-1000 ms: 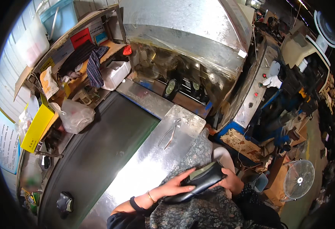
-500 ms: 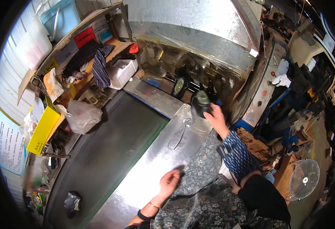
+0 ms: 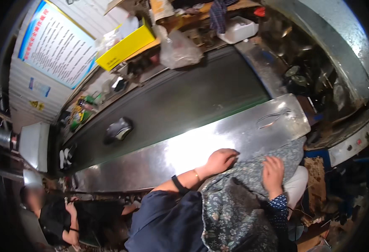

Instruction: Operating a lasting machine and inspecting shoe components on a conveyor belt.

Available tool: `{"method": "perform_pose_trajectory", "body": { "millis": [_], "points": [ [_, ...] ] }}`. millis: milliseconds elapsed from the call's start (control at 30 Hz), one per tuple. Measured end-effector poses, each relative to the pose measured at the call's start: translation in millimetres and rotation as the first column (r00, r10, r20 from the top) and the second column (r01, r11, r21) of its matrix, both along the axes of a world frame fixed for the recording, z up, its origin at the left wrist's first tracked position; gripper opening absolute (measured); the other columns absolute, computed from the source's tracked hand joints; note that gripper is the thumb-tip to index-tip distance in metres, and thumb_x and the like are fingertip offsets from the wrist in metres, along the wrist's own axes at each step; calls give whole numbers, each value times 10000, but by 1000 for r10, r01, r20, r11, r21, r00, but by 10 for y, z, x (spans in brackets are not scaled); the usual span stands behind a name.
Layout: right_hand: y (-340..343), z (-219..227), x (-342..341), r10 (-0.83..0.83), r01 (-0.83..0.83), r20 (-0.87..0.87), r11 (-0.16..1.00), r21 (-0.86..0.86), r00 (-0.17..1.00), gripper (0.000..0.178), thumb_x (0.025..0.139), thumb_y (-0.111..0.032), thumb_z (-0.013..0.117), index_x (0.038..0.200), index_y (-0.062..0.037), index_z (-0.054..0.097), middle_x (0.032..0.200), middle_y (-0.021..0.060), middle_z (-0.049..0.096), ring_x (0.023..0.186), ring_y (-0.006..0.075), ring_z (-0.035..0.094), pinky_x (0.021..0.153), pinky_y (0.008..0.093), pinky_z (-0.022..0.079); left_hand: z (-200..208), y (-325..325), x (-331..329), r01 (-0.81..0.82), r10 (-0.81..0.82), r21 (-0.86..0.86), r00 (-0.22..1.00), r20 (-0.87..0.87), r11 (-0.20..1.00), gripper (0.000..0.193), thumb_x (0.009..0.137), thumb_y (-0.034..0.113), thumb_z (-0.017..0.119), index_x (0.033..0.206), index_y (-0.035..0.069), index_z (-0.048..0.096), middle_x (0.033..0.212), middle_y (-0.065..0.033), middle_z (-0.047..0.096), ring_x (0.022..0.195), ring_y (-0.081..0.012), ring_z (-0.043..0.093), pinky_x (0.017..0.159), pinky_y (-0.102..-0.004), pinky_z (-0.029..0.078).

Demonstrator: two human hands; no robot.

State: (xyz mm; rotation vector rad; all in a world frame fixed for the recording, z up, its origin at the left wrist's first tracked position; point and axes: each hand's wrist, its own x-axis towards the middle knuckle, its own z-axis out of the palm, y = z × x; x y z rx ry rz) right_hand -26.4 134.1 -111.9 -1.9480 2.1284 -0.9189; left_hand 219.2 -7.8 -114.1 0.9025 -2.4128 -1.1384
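Observation:
My left hand (image 3: 222,161) lies on the near edge of the shiny metal work surface (image 3: 138,172), fingers loosely bent, nothing seen in it. Over the flowered apron (image 3: 239,210) on my lap is my right hand (image 3: 273,173), fingers stretched and no object showing in them. A pair of pliers (image 3: 268,120) rests on the right end of the metal surface. Beyond runs a dark conveyor belt (image 3: 193,101), carrying a dark shoe-like piece (image 3: 119,129) with a paler patch. Inside the machine at the right, a dark piece (image 3: 295,75) is only partly visible.
A metal-hooded machine (image 3: 356,46) stands at right, its control panel (image 3: 356,145) nearer me. Behind the belt are a yellow box (image 3: 125,46), a plastic bag (image 3: 180,50) and a white tray (image 3: 239,29). A co-worker in black (image 3: 58,218) is at lower left.
My right hand has left the black shoe-like piece at the machine and come back to my lap. The view has swung left, bringing the co-worker into sight.

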Motion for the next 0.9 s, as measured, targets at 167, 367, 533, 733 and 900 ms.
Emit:
{"method": "perform_pose_trajectory", "body": {
  "millis": [167,367,533,733,900],
  "points": [
    [-18,-34,9,36,-37,-16,995,-97,999,123,822,-69,628,919,-42,699,1122,116,694,1107,342,589,1053,500,399,-124,154,347,59,-54,-122,998,46,991,279,920,159,605,1176,57,653,1286,-163,611,1174,-350,584,991,-420,484],
    [82,-30,54,46,-47,-45,998,-38,998,123,850,-52,603,938,-31,687,1151,115,687,1138,351,575,1077,508,376,-382,-284,1621,-754,760,162,649,32,637,196,877,102,558,1037,12,629,882,-140,651,847,-299,628,767,-389,502],
    [136,-50,135,52,-53,-48,999,-4,997,122,864,-61,595,945,-23,678,1176,116,680,1159,362,556,1082,515,367,-669,-1407,3501,-986,987,59,151,-59,154,405,872,175,655,1215,-38,622,1291,-188,616,1209,-301,577,1044,-370,436],
    [32,-75,188,3,8,-107,995,103,994,136,917,-60,552,986,-15,660,1172,117,660,1185,360,527,1051,492,391,-866,-1774,4756,-821,923,476,-383,-49,-315,288,814,241,691,1011,31,692,836,-41,617,594,-164,474,544,-316,394],
    [-175,-104,227,16,-11,-113,999,45,993,128,876,-43,572,964,-29,663,1152,122,662,1108,365,566,1001,502,421,-725,-1832,5081,-783,939,564,-343,-40,-262,343,854,253,643,1102,19,676,983,-60,658,740,-201,585,701,-327,469]
  ]
}}
